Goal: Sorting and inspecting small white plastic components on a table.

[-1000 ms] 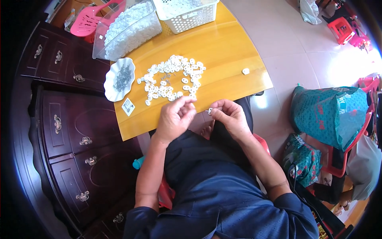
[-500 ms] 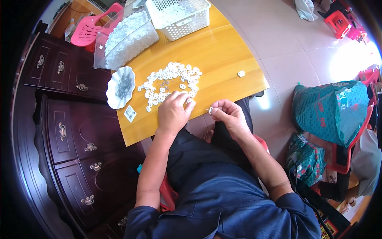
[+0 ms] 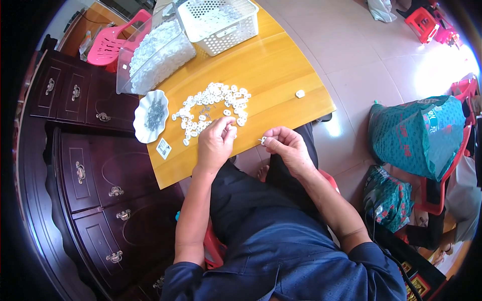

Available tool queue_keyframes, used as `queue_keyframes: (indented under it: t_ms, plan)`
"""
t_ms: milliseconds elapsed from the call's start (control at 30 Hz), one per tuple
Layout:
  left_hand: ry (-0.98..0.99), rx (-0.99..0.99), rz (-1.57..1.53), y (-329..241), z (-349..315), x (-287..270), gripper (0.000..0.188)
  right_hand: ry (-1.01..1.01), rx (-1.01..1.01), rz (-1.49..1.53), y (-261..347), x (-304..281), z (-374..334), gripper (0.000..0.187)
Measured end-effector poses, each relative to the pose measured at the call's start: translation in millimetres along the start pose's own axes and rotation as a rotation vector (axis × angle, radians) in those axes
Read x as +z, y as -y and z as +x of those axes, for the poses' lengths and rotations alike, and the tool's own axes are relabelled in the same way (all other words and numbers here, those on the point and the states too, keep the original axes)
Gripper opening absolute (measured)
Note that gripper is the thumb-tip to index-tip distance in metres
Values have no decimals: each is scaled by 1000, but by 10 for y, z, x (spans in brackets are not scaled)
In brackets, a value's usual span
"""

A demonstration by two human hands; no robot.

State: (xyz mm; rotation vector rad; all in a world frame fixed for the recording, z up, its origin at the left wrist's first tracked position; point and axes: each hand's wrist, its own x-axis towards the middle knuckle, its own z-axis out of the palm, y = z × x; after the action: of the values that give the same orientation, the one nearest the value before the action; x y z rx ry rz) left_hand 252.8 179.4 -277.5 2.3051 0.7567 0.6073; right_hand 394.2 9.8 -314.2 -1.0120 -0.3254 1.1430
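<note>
My right hand (image 3: 290,149) is closed in a pinch on a small white plastic piece (image 3: 263,141), held just off the table's near edge; a thin pin seems to stick out of it. Beside the near side of a loose ring of white two-holed plastic pieces (image 3: 217,94), my left hand (image 3: 216,142) has thumb and fingers pressed together. What lies between those fingertips, if anything, is too small to make out. Inside the ring are a few thin metal pins (image 3: 206,110). Farther left, a white scalloped dish (image 3: 142,131) holds many grey metal pins (image 3: 156,114).
A clear bin (image 3: 125,80) full of white pieces and a white perforated basket (image 3: 228,44) stand at the table's far end. One white piece (image 3: 300,94) lies alone at right. Dark drawers (image 3: 83,173) flank the left; teal bags (image 3: 414,138) and another person (image 3: 462,200) are at right.
My left hand has drawn slightly back from the ring toward me, its fingers now closer together. The right hand keeps its pinch on the white piece. The whole view has shifted a little.
</note>
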Motion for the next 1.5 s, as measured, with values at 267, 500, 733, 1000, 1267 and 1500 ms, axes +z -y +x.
queue_keyframes:
  t_ms: [267, 500, 733, 1000, 1267, 1500]
  plan:
    - [-91, -103, -230, 28, -76, -68, 5, 8, 5, 8, -8, 43, -11, 11]
    - [36, -253, -503, -265, -315, 122, 14, 4, 16, 4, -28, 33, -8, 13]
    - [166, -348, -718, -269, -465, 223, 17, 3, 12, 19, -45, 21, -11, 14]
    - [104, -239, -713, -180, -454, 249, 26, 8, 9, -8, -21, 42, -20, 13]
    - [133, -172, -593, -160, -415, 198, 29, 21, -8, -64, -43, 53, -14, 12]
    - [125, -123, -514, -220, -386, 164, 29, 39, -33, -112, -75, 42, -8, 12]
